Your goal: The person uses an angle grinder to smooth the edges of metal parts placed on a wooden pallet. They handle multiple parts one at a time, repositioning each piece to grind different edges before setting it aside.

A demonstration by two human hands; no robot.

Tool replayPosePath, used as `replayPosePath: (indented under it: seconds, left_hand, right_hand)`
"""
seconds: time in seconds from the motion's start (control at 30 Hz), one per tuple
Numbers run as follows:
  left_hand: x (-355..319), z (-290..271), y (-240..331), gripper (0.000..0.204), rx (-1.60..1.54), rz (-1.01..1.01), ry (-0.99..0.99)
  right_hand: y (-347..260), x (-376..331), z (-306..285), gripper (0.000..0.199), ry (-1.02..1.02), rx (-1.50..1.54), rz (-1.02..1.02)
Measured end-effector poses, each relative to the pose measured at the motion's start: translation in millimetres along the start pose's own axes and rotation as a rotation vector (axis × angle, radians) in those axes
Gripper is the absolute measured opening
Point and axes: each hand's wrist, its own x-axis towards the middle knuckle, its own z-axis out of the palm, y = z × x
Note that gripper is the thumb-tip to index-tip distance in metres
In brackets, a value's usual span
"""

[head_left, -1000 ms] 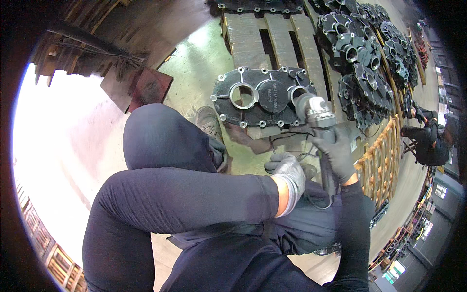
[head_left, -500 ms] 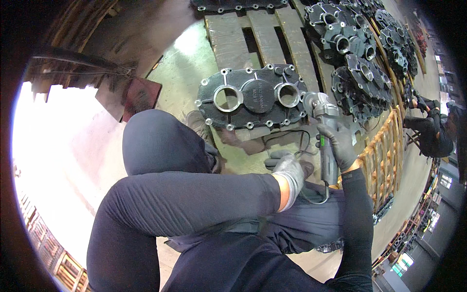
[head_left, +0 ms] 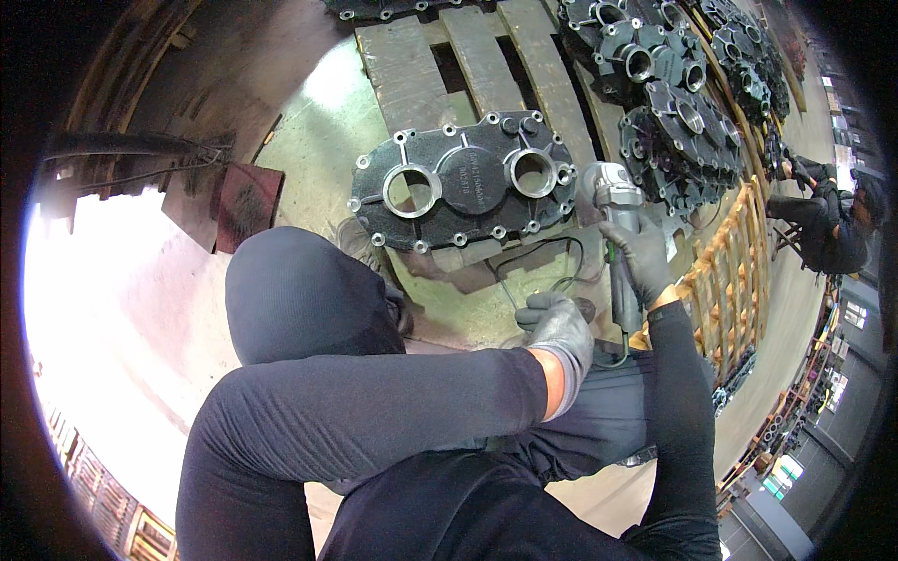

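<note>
A black cast metal cover (head_left: 472,187) with two round bores and several bolt bosses lies on a wooden pallet ahead of me. My right hand (head_left: 641,257), in a grey glove, is wrapped round the body of an angle grinder (head_left: 622,196). The grinder's disc is at the cover's right edge; whether it touches the metal I cannot tell. Over my thigh, my gloved left hand (head_left: 561,332) is closed with its fingers curled. Anything inside it is hidden. A black power cord (head_left: 572,245) loops on the floor just beyond it.
Similar castings (head_left: 687,122) are stacked at the right, and another casting (head_left: 383,7) lies at the far end of the pallet (head_left: 402,65). Yellowish wooden slats (head_left: 730,271) stand right of the grinder. A seated person (head_left: 818,215) is farther right. A reddish board (head_left: 248,206) lies left.
The whole view has shifted slightly, with the cover appearing farther left. My right hand still grips the grinder at the cover's right edge. My left hand stays closed.
</note>
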Motion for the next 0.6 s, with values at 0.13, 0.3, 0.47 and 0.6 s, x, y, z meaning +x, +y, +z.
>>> replayPosePath:
  seconds: [0.13,0.3,0.47,0.6]
  left_hand:
    - [-4,-2,2,0.029,-0.048,-0.05,0.027]
    - [12,6,3,0.034,-0.053,-0.058,0.021]
    - [2,-1,-2,0.034,-0.041,-0.039,0.04]
    - [7,5,5,0.032,-0.032,-0.036,0.113]
  right_hand:
    - [-19,-3,2,0.051,-0.047,0.013,-0.025]
    - [-30,15,9,0.053,-0.115,0.019,-0.05]
    - [-47,27,14,0.059,-0.235,0.088,0.113]
    - [-55,40,15,0.058,-0.315,0.123,0.143]
